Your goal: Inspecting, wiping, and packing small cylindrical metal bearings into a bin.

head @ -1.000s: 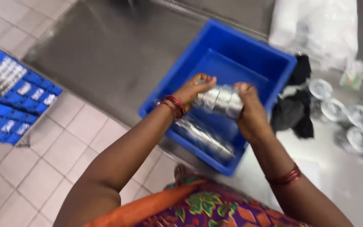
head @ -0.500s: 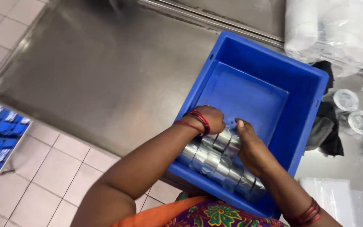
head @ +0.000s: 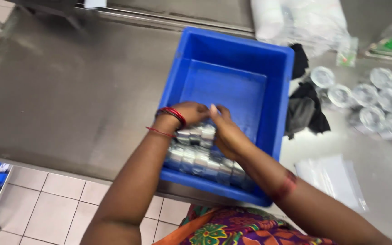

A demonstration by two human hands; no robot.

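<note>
Head view: left hand [head: 190,113] and right hand [head: 227,134] down inside blue plastic crate [head: 232,50], fingers of both closed around a short row of shiny round metal tins [head: 197,134], one hand at each end. Row's long axis across the crate, left to right, just above longer tin row [head: 205,164] along near wall. Both hands equally near.

head view, steep downward, close over crate [head: 277,100]
</note>
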